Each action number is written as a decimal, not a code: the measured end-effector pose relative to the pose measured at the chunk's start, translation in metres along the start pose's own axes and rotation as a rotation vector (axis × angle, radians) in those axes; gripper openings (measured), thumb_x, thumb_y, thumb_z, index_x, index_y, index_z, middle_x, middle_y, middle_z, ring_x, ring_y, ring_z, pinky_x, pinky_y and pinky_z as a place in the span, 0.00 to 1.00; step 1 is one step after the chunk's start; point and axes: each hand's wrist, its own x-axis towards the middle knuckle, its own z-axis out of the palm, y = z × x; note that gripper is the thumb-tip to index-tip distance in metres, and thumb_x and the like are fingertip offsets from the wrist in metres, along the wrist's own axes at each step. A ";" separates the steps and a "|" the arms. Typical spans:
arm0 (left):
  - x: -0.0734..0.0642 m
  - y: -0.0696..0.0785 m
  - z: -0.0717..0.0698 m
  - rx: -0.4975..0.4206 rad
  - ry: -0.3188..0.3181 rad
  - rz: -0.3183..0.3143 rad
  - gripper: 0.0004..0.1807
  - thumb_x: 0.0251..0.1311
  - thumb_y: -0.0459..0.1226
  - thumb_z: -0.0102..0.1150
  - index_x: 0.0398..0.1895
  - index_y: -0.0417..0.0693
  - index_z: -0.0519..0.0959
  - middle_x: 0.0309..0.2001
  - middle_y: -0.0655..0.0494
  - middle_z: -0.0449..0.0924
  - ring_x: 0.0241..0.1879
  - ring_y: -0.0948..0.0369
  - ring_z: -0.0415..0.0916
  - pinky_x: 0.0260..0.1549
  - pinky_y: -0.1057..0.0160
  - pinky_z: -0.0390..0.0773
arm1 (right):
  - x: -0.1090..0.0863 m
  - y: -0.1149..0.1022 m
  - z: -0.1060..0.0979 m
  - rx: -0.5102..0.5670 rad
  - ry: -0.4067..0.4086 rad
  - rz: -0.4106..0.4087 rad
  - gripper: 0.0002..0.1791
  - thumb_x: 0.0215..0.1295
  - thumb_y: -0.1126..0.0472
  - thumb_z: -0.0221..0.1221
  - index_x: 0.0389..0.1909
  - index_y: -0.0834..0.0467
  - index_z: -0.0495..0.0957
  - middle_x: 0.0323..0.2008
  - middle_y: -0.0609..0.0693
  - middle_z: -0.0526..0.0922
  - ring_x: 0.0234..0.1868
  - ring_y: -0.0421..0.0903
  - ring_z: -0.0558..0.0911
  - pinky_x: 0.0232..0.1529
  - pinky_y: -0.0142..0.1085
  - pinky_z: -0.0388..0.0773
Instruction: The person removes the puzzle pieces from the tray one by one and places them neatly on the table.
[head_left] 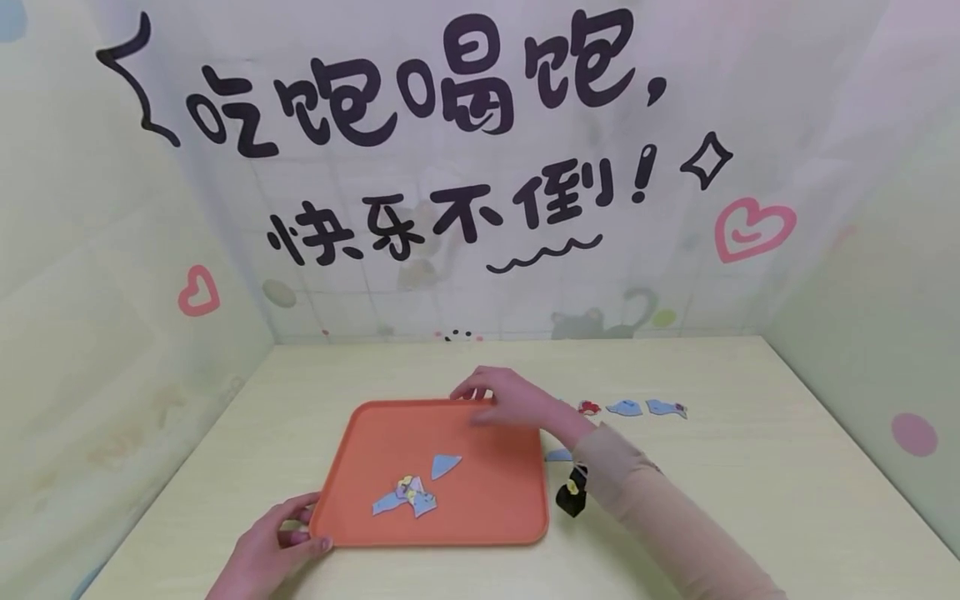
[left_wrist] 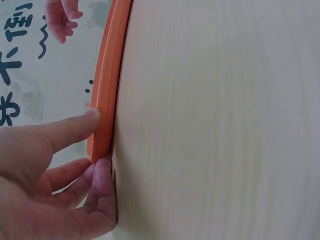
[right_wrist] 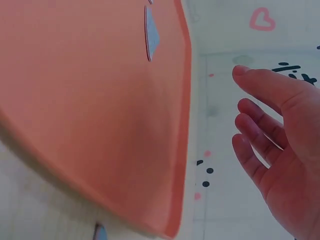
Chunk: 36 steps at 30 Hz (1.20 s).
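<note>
An orange tray [head_left: 495,500] lies on the table. My left hand [head_left: 262,542] holds its near left corner, and in the left wrist view the thumb of that hand [left_wrist: 55,165] rests against the rim with the fingers curled beneath. Near the far right part of the tray is my right hand [head_left: 513,402]. In the right wrist view this hand [right_wrist: 285,135] holds nothing, its fingers loosely bent and apart from the rim. On the tray lie a blue triangular flat piece [head_left: 446,466] and a cluster of overlapping, patterned blue pieces [head_left: 405,497].
Right of the tray sits a small black object [head_left: 572,497] with a yellow mark, partly behind the right sleeve [head_left: 637,483]. Flat pieces lie farther back: a red one [head_left: 589,407] and blue ones [head_left: 624,408]. Another blue piece [head_left: 558,456] is by the tray's right edge.
</note>
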 end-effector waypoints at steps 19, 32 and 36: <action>0.001 -0.003 0.001 0.001 0.001 0.015 0.44 0.47 0.47 0.77 0.67 0.40 0.70 0.51 0.48 0.78 0.42 0.59 0.80 0.41 0.59 0.80 | 0.009 0.000 0.053 0.103 -0.099 0.024 0.20 0.64 0.56 0.66 0.57 0.47 0.81 0.55 0.43 0.80 0.51 0.42 0.77 0.54 0.31 0.75; -0.002 0.000 -0.001 -0.006 0.001 0.008 0.44 0.47 0.46 0.77 0.67 0.41 0.70 0.51 0.47 0.78 0.42 0.59 0.80 0.41 0.60 0.80 | 0.012 0.004 0.058 0.154 -0.215 0.064 0.23 0.56 0.59 0.72 0.54 0.49 0.82 0.54 0.43 0.78 0.53 0.39 0.75 0.58 0.29 0.72; -0.002 0.000 -0.001 -0.005 -0.001 0.012 0.43 0.48 0.46 0.76 0.67 0.40 0.70 0.51 0.47 0.78 0.42 0.59 0.80 0.40 0.60 0.80 | 0.012 0.005 0.058 0.159 -0.220 0.078 0.21 0.56 0.59 0.72 0.52 0.48 0.83 0.52 0.43 0.77 0.52 0.39 0.74 0.56 0.29 0.72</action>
